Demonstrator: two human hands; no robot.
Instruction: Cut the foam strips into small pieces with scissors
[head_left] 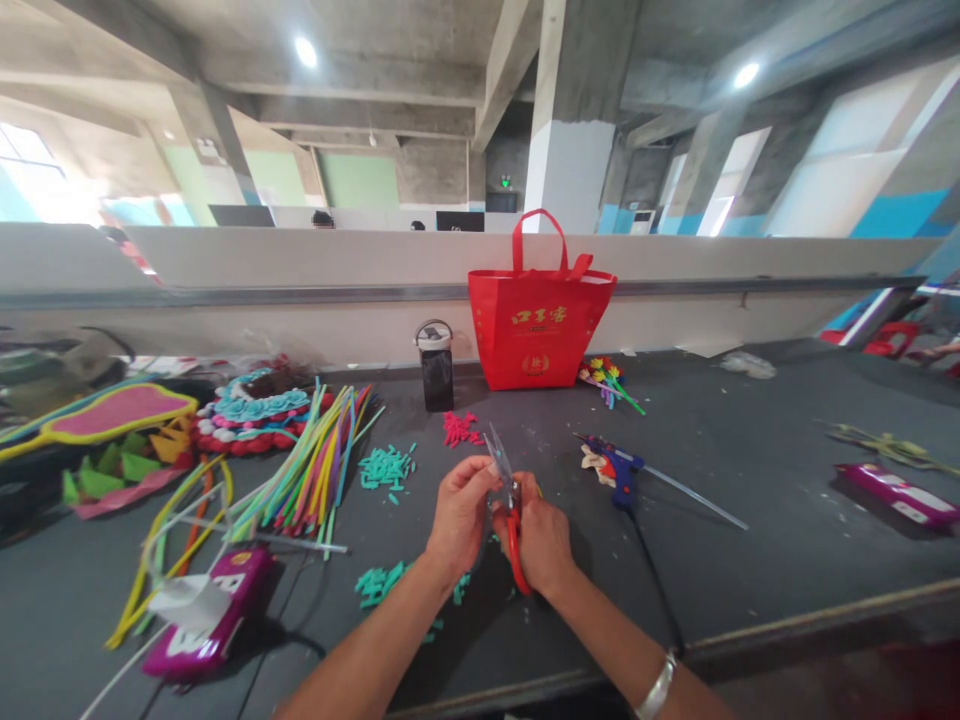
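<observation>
My right hand [544,540] is closed around the red handles of a pair of scissors [515,555], whose blades point up and away from me, slightly apart. Beside the blades, my left hand [459,515] has its thumb and fingers pinched together; what they hold is too small to make out. Short teal pieces [386,468] lie in a pile to the left of my hands. More teal pieces [381,583] are scattered nearer, partly hidden under my left forearm. Just beyond my hands is a small heap of pink pieces [462,429].
A blue glue gun [621,480] with its cord lies at right. Coloured fuzzy stems [319,465] and a purple tissue pack [214,615] are at left. Behind stand a dark bottle [437,375] and a red bag [540,335]. Another purple pack [896,495] lies far right.
</observation>
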